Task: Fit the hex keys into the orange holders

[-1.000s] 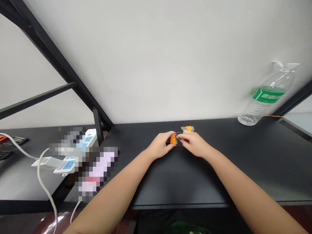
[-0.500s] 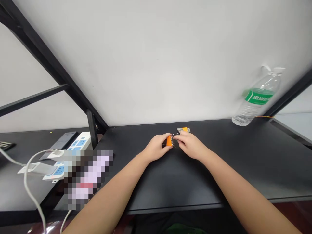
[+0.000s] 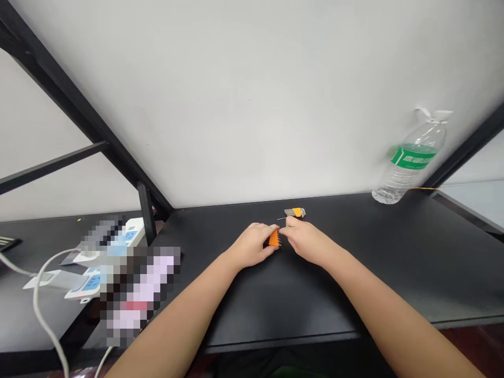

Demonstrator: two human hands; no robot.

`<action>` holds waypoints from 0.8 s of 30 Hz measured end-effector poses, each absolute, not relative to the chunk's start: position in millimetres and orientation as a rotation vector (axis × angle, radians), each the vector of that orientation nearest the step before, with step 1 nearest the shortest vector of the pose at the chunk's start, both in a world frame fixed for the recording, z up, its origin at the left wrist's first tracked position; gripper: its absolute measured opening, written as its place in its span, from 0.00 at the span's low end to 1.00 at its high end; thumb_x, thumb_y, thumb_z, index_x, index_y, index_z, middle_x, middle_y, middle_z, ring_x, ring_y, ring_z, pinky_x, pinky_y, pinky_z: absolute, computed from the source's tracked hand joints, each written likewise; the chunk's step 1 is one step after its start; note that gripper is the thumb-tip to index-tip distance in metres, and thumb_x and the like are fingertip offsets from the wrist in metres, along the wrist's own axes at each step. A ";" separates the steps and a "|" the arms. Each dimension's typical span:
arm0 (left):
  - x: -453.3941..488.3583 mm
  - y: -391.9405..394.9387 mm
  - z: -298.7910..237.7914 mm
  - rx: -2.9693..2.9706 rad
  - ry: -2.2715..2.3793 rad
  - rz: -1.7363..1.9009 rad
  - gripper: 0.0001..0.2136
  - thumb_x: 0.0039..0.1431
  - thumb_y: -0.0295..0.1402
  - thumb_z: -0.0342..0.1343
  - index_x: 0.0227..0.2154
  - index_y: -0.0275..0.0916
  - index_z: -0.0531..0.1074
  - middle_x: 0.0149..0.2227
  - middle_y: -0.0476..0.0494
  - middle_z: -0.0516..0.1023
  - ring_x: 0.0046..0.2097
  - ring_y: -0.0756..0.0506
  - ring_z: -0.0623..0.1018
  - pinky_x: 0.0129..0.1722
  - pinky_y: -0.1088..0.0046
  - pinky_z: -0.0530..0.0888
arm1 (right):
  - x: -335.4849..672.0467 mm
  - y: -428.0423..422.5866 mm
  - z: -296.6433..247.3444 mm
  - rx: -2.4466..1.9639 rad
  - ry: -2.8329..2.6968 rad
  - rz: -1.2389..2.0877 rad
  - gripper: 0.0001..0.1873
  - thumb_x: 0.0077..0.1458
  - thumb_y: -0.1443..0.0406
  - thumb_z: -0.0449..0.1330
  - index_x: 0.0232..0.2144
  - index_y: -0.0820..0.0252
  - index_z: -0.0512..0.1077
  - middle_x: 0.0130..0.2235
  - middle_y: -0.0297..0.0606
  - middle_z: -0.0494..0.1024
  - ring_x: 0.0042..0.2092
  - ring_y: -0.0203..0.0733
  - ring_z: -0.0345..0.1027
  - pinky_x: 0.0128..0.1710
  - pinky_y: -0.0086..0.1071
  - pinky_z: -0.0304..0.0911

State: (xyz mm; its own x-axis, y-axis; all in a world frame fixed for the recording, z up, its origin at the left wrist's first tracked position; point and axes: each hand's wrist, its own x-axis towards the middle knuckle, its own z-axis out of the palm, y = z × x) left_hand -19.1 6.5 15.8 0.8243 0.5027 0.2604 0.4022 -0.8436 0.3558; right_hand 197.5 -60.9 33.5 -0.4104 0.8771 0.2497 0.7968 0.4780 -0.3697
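My left hand [image 3: 254,244] is closed around an orange hex key holder [image 3: 273,238], thumb on the near side and fingers on the far side. Short bent ends of several hex keys [image 3: 279,240] stick out of its right side. My right hand [image 3: 305,239] is curled, its fingertips touching the holder's upper right edge; anything pinched between them is hidden. Just behind lies a second hex key set [image 3: 296,212] with silver keys in a yellow-orange holder. A thin metal rod [image 3: 281,218] shows on the tabletop beside my right fingers, partly covered by them.
A clear bottle [image 3: 409,160] with a green label stands at the back right of the black table [image 3: 291,310], against the white wall. On the left are a power strip [image 3: 92,282] with cables, a black frame post [image 3: 146,212] and a blurred-out object [image 3: 145,289].
My right fingertips have come down along the holder's right edge and cover part of the keys. The left hand keeps its grip. The whole view has shifted slightly.
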 end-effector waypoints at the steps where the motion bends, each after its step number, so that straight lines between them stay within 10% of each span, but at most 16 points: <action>1: -18.6 6.0 16.4 2.707 0.680 0.505 0.18 0.62 0.34 0.59 0.55 0.43 0.71 0.44 0.42 0.81 0.46 0.41 0.80 0.55 0.58 0.72 | 196.8 -59.0 32.3 -1.350 -2.266 0.340 0.13 0.64 0.75 0.52 0.35 0.59 0.75 0.36 0.37 0.69 0.31 0.35 0.61 0.32 0.31 0.59; 6: -17.2 3.7 17.6 2.648 0.668 0.614 0.20 0.60 0.35 0.63 0.55 0.46 0.73 0.55 0.41 0.78 0.62 0.36 0.71 0.63 0.53 0.67 | 194.8 -44.3 19.5 -1.169 -1.696 0.976 0.01 0.61 0.66 0.61 0.35 0.56 0.71 0.34 0.32 0.72 0.33 0.37 0.66 0.35 0.33 0.64; 13: -14.8 -1.5 21.5 2.571 0.614 0.705 0.17 0.59 0.34 0.64 0.51 0.43 0.74 0.50 0.42 0.80 0.56 0.39 0.75 0.59 0.57 0.70 | 192.0 -34.1 3.5 -1.111 -1.330 1.407 0.24 0.55 0.48 0.68 0.32 0.54 0.60 0.24 0.25 0.68 0.24 0.34 0.60 0.24 0.29 0.55; 17: -15.4 -1.3 23.8 2.535 0.654 0.621 0.15 0.62 0.36 0.60 0.51 0.43 0.73 0.44 0.44 0.81 0.45 0.41 0.79 0.50 0.62 0.75 | 190.3 -33.2 1.0 -1.246 -1.441 1.319 0.23 0.60 0.44 0.61 0.30 0.55 0.62 0.21 0.25 0.66 0.23 0.33 0.57 0.24 0.29 0.53; 24: -25.9 16.7 7.1 2.550 0.929 0.574 0.25 0.62 0.38 0.61 0.62 0.43 0.67 0.58 0.39 0.77 0.57 0.36 0.77 0.58 0.56 0.72 | 210.1 -33.6 10.1 -1.491 -1.815 0.539 0.11 0.62 0.60 0.58 0.30 0.57 0.73 0.31 0.34 0.75 0.33 0.39 0.67 0.36 0.33 0.61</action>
State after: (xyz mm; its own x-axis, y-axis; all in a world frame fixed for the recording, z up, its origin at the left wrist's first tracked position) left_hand -25.9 16.7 7.1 0.7004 0.6694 0.2476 0.5204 -0.7164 0.4647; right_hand 210.1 -33.6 10.1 -0.0763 0.9622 0.2614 0.6633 0.2447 -0.7072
